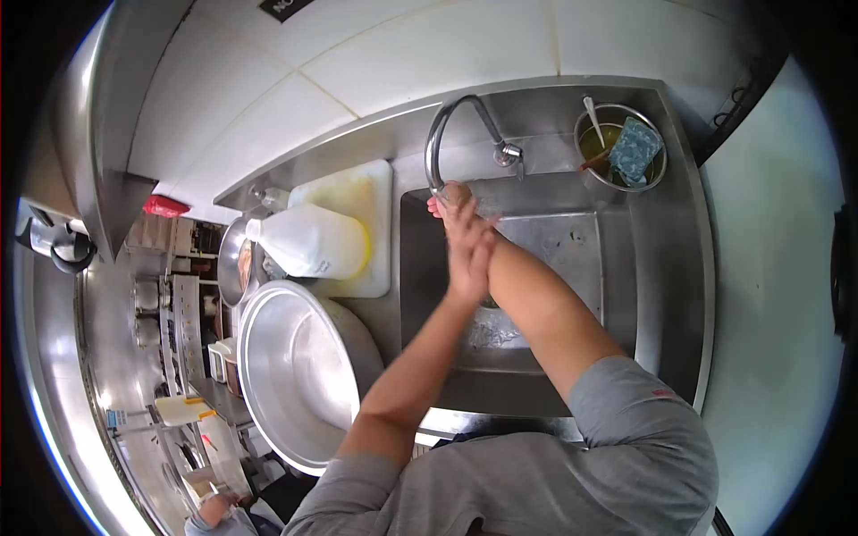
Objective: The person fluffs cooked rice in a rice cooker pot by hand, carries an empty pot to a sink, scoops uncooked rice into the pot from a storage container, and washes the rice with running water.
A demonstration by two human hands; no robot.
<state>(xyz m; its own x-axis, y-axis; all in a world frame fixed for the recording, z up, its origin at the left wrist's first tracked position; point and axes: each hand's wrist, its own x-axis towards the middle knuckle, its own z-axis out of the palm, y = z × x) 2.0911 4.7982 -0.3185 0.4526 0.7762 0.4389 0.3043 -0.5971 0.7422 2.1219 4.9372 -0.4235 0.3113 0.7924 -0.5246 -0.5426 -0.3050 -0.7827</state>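
The tap point(433, 147) bends down over the sink point(559, 286), its end just beside the right hand point(458, 194), the nearer one. The left hand point(467, 243) crosses the right wrist, fingers a bit apart. Right fingers: can't tell.

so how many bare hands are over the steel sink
2: the wearer's bare right hand, by the curved chrome tap, and their bare left hand, overlapping the right one near its wrist. None seems hidden.

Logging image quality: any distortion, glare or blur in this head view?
Head view: fisheye bending of the steel sink counter, dark corners; glare along the far-left edge and inside the large metal pot; left hand slightly blurred.
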